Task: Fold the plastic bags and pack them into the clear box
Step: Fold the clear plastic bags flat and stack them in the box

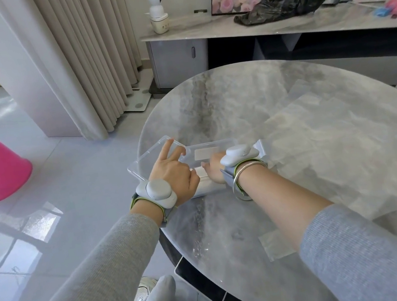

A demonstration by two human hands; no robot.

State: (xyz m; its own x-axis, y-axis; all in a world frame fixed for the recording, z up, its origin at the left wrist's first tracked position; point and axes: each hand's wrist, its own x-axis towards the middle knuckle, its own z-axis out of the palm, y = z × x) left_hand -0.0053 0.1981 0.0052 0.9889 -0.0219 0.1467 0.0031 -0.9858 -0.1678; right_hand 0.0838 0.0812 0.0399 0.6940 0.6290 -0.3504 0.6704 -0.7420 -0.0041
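Touching L hand (172, 171): clear box (217, 143)

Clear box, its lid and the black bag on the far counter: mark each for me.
clear box (225, 147): head view, far wall beside the label.
lid (147, 159): head view, bare left panel.
black bag (281, 5): head view, middle of the crumpled heap.

One round marble table (236, 97). On it, one clear box (207, 149) and at least two flat clear plastic bags, a large bag (332, 134) and a small bag (277, 244). Two hands, a left hand (169, 173) and a right hand (215, 171). Two grey wrist trackers (158, 193) (238, 154). One silver bangle (235, 186). One black bag (281, 5) behind.
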